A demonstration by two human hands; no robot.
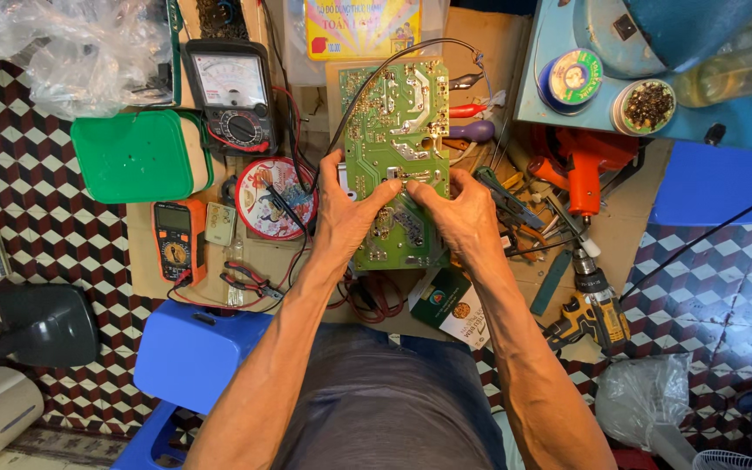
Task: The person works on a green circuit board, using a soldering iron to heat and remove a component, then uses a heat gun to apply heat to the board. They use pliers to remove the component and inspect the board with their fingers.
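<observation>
Green circuit board (396,161), flat rectangle, solder side up with silvery traces, sits centre of frame, slightly above middle, long axis running up-frame. Left hand (343,213) grips its lower left edge, thumb stretched across the board face toward centre, other fingers curled under the edge. Right hand (461,218) mirrors it on the lower right edge, thumb tip nearly meeting the left thumb at board centre; remaining fingers wrap behind, not fully visible. A black wire (376,74) arcs from the board's top down its left side.

Room is tight: left of the board a round tin lid (265,198) with printed pattern lies just beside the left hand; right of it a heap of pliers and screwdrivers (506,196), then an orange plastic heat gun (583,170). Yellow-black drill (592,309) lower right. Analog multimeter (231,96) upper left of the board, orange digital multimeter (177,239) below it, green plastic box (139,157) with rounded corners, closed, contents hidden. Crumpled clear plastic bag (71,48) top left.

Upper right: small round tin (647,106) filled with dark bits, solder spool (572,78) beside it on a light blue surface. Blue plastic stool (189,352) lower left. Checkered tile floor (10,157) around the cardboard work mat (628,222).
</observation>
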